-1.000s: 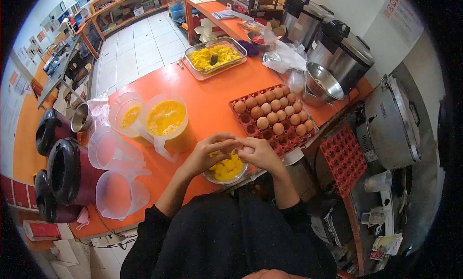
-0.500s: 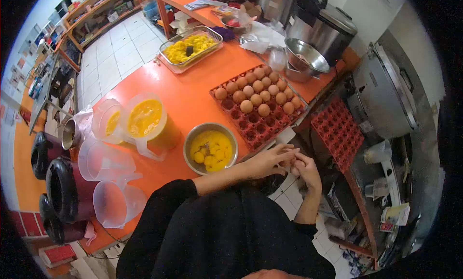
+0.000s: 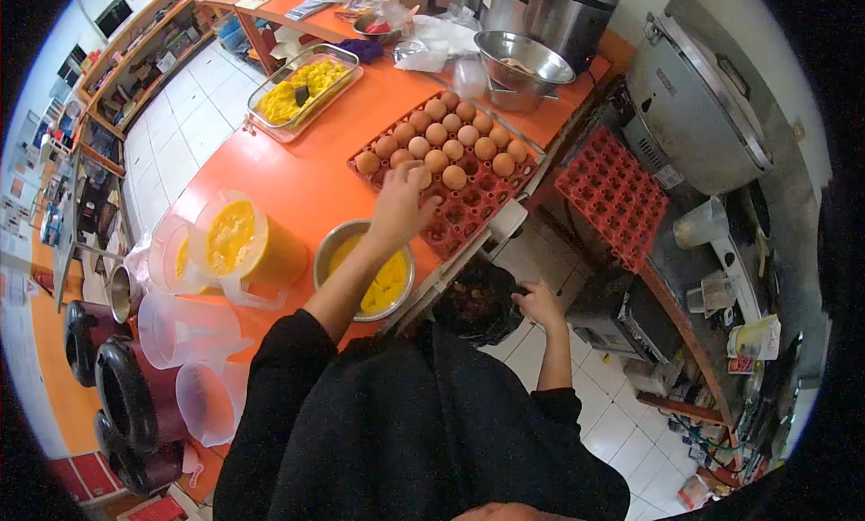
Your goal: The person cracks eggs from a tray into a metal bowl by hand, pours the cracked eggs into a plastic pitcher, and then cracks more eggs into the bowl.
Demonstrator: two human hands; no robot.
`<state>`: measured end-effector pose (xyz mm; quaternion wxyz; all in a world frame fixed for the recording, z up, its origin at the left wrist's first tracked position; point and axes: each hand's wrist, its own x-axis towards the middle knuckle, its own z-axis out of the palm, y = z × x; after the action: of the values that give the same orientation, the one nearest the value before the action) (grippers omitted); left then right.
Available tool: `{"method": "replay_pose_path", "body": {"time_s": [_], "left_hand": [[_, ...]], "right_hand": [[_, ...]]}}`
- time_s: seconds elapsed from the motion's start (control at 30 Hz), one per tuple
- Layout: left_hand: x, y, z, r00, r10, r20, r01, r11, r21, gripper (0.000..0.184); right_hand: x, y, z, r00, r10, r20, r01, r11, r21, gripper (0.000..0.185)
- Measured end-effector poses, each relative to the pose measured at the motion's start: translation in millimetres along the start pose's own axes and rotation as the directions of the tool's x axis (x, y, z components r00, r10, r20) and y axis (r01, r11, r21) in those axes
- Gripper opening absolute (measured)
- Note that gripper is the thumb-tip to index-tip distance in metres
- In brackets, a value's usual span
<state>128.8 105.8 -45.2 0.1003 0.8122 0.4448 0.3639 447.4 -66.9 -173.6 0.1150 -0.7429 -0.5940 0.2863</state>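
My left hand (image 3: 403, 209) reaches over the red egg tray (image 3: 475, 205), its fingers apart and curving toward a brown egg (image 3: 436, 160) in the rows at the near left. Several brown eggs fill the far part of the tray; its near cups hold none. Beneath my left forearm stands a steel bowl (image 3: 411, 291) of cracked eggs, with yellow yolks (image 3: 387, 285) showing. Beside the rim of a bin lined with a black bag (image 3: 478, 300), my right hand (image 3: 542, 305) is held with loosely bent fingers apart, and nothing shows in it. Dark scraps lie inside the bin.
Left on the orange table (image 3: 225, 165) are a jug of beaten egg (image 3: 261, 264) and clear plastic jugs (image 3: 185, 327). A glass dish of yellow food (image 3: 302, 88) sits farther back. Another red tray (image 3: 613, 196) leans right of the bin, near a large metal appliance (image 3: 698, 115).
My hands, together above the bin half a second ago, have separated. The left went up and left to the egg tray; the right dropped lower beside the bin. The view has shifted slightly.
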Motion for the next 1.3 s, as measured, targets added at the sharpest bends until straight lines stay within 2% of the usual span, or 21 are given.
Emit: {"method": "replay_pose_path", "body": {"time_s": [0.03, 0.13, 0.23, 0.33, 0.4, 0.43, 0.5, 0.53, 0.6, 0.63, 0.67, 0.7, 0.8, 0.83, 0.9, 0.93, 1.0, 1.03, 1.17, 1.27, 1.3], "left_hand": [[0.4, -5.2, 2.2, 0.999, -0.029, 0.038, 0.028, 0.999, 0.027, 0.050], [6.0, -9.7, 5.7, 0.984, -0.135, 0.115, 0.127, 0.989, 0.078, 0.051], [13.7, -2.8, 10.8, 0.957, -0.243, 0.161, 0.232, 0.969, 0.088, 0.055], [23.2, -3.5, 21.4, 0.930, -0.310, 0.199, 0.286, 0.947, 0.144, 0.055], [27.1, -9.8, 28.7, 0.915, -0.356, 0.188, 0.321, 0.927, 0.195, 0.053], [23.7, -19.3, 35.5, 0.954, -0.267, 0.135, 0.241, 0.953, 0.187, 0.054], [19.6, -28.2, 37.7, 0.996, -0.081, 0.026, 0.075, 0.980, 0.185, 0.055], [19.4, -28.4, 32.7, 0.995, -0.099, 0.002, 0.098, 0.991, 0.094, 0.054], [15.1, -23.0, 15.4, 0.989, -0.141, -0.039, 0.137, 0.987, -0.090, 0.053], [10.7, -19.1, 1.8, 0.974, -0.225, 0.016, 0.220, 0.934, -0.282, 0.052], [6.0, -17.0, -14.6, 0.953, -0.292, 0.083, 0.297, 0.839, -0.456, 0.050], [0.1, -14.5, -31.7, 0.926, -0.342, 0.160, 0.366, 0.706, -0.606, 0.048], [-29.1, -7.4, -81.9, 0.902, -0.403, 0.157, 0.399, 0.637, -0.659, 0.052], [-41.2, -5.4, -91.1, 0.902, -0.391, 0.186, 0.403, 0.601, -0.690, 0.053], [-67.2, -0.2, -103.7, 0.900, -0.365, 0.238, 0.409, 0.524, -0.747, 0.054], [-78.9, 1.1, -106.6, 0.892, -0.379, 0.244, 0.428, 0.538, -0.727, 0.053], [-100.3, 4.7, -109.0, 0.876, -0.409, 0.256, 0.462, 0.560, -0.687, 0.053], [-106.7, 9.8, -111.1, 0.893, -0.417, 0.172, 0.417, 0.618, -0.666, 0.050], [-127.2, 9.1, -115.4, 0.844, -0.512, 0.161, 0.495, 0.628, -0.600, 0.053], [-138.2, 1.3, -105.3, 0.798, -0.577, 0.174, 0.529, 0.530, -0.663, 0.052], [-138.7, 1.1, -104.9, 0.802, -0.576, 0.157, 0.530, 0.565, -0.632, 0.052]], "right_hand": [[-1.1, 1.5, -1.1, 0.994, -0.076, -0.075, 0.076, 0.997, -0.013, 0.055], [-3.9, -18.3, -21.7, 1.000, 0.020, -0.004, -0.020, 0.998, 0.060, 0.053], [-0.7, -38.2, -33.9, 1.000, 0.028, 0.000, -0.027, 0.951, 0.308, 0.047], [11.3, -53.7, -38.3, 0.996, 0.028, 0.083, -0.078, 0.709, 0.701, 0.033], [8.7, -77.9, -54.8, 0.986, 0.024, 0.166, -0.156, 0.502, 0.851, 0.034], [7.6, -92.4, -60.6, 0.978, 0.015, 0.210, -0.199, 0.385, 0.901, 0.035], [12.5, -106.2, -59.4, 0.983, -0.086, 0.164, -0.132, 0.297, 0.946, 0.036], [15.4, -115.6, -59.4, 0.981, -0.137, 0.136, -0.099, 0.247, 0.964, 0.038], [16.0, -140.6, -64.8, 0.981, -0.196, 0.011, 0.059, 0.351, 0.935, 0.045], [16.0, -157.6, -68.0, 0.970, -0.228, -0.080, 0.173, 0.420, 0.891, 0.046], [17.2, -174.3, -69.2, 0.948, -0.269, -0.171, 0.286, 0.478, 0.831, 0.048], [17.8, -188.9, -67.7, 0.918, -0.307, -0.251, 0.372, 0.447, 0.814, 0.050], [10.2, -240.3, -68.4, 0.850, -0.395, -0.349, 0.504, 0.412, 0.759, 0.048], [14.0, -252.9, -59.5, 0.763, -0.450, -0.464, 0.634, 0.384, 0.671, 0.051], [9.2, -280.2, -50.9, 0.633, -0.569, -0.525, 0.773, 0.440, 0.456, 0.052], [6.6, -292.3, -46.5, 0.559, -0.629, -0.540, 0.828, 0.449, 0.335, 0.053], [9.6, -307.2, -25.6, 0.441, -0.784, -0.437, 0.897, 0.366, 0.249, 0.054], [11.8, -312.1, -18.8, 0.373, -0.848, -0.377, 0.926, 0.315, 0.208, 0.055], [7.8, -320.7, -10.9, 0.399, -0.815, -0.420, 0.913, 0.313, 0.261, 0.056], [6.6, -320.3, -3.2, 0.345, -0.864, -0.367, 0.935, 0.284, 0.211, 0.055], [8.8, -319.3, 1.3, 0.341, -0.903, -0.260, 0.931, 0.288, 0.224, 0.055]]}}
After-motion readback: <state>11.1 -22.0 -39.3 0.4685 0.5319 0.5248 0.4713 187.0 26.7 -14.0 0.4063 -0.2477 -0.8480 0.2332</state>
